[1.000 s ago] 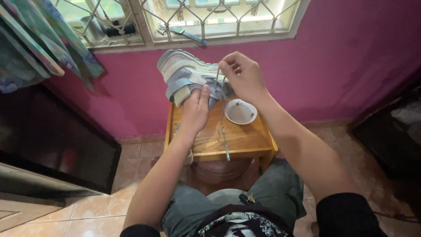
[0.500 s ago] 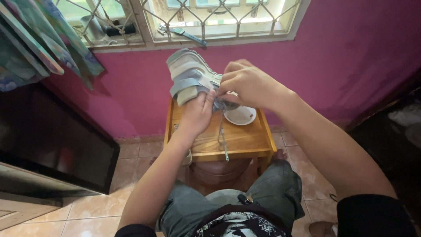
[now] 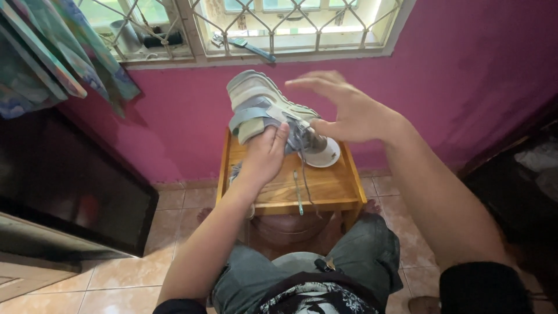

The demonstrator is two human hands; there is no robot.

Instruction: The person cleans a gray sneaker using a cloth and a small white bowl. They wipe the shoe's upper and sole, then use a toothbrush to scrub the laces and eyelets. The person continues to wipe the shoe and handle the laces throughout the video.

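My left hand (image 3: 265, 152) grips a grey and cream sneaker (image 3: 263, 103), holding it up, sole turned to the upper left, above a small wooden stool (image 3: 325, 189). My right hand (image 3: 342, 107) is at the shoe's front; thumb and forefinger pinch a grey shoelace (image 3: 301, 136) near the eyelets while the other fingers spread wide. The lace's loose end hangs down across the stool top (image 3: 299, 192).
A white saucer (image 3: 325, 156) lies on the stool behind the shoe. A pink wall (image 3: 465, 81) and a barred window (image 3: 261, 23) stand ahead. A dark cabinet (image 3: 70, 186) is at left, dark furniture at right, tiled floor (image 3: 116, 273) below my knees.
My right hand dropped from the shoe's top down to its front and spread its fingers. The shoe stayed up in my left hand, shifting slightly.
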